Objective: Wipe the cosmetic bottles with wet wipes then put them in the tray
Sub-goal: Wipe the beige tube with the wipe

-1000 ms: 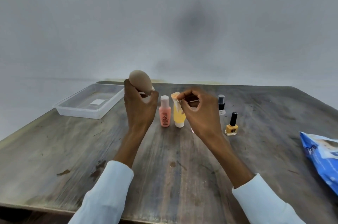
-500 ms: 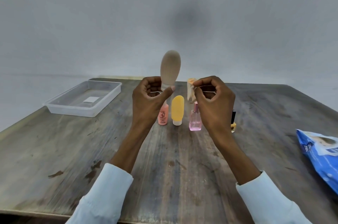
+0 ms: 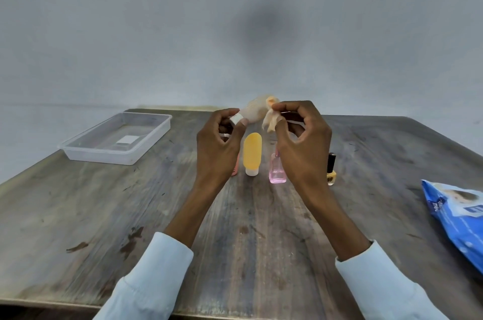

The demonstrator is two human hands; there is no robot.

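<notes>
Tipped from upright to slanting since half a second ago: beige tube [image 3: 253, 110], cap pinched in left hand [image 3: 219, 142], long axis rising toward upper right. Touching its far end, wet wipe [image 3: 271, 121] pinched by right hand [image 3: 300, 136], centre frame above worktop [image 3: 130, 215]; tray [image 3: 117, 140] far left

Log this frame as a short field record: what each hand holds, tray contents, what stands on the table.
left hand: grips the white cap end of a beige tube bottle, tilted
right hand: pinches a crumpled wet wipe against the bottle
clear plastic tray: no bottles inside
standing on wooden table: yellow tube bottle, pink glass bottle, yellow nail polish
blue wipes packet: right edge
</notes>
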